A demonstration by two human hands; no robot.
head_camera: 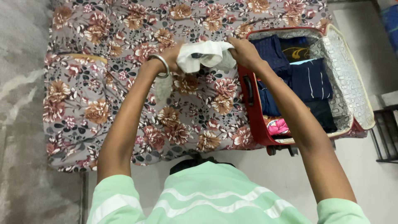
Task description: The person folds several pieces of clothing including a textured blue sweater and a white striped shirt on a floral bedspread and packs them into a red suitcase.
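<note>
Both my hands hold a bunched white cloth above a bed with a grey floral sheet. My left hand, with a metal bangle on its wrist, grips the cloth's left end. My right hand grips its right end. A loose bit of the white cloth hangs down below my left wrist. To the right lies an open red suitcase on the bed's edge, packed with folded dark blue clothes and a pink item at its near end.
The suitcase lid with patterned lining leans open to the right. Grey floor runs along the left of the bed. A black metal frame stands at the right edge. A blue object sits top right.
</note>
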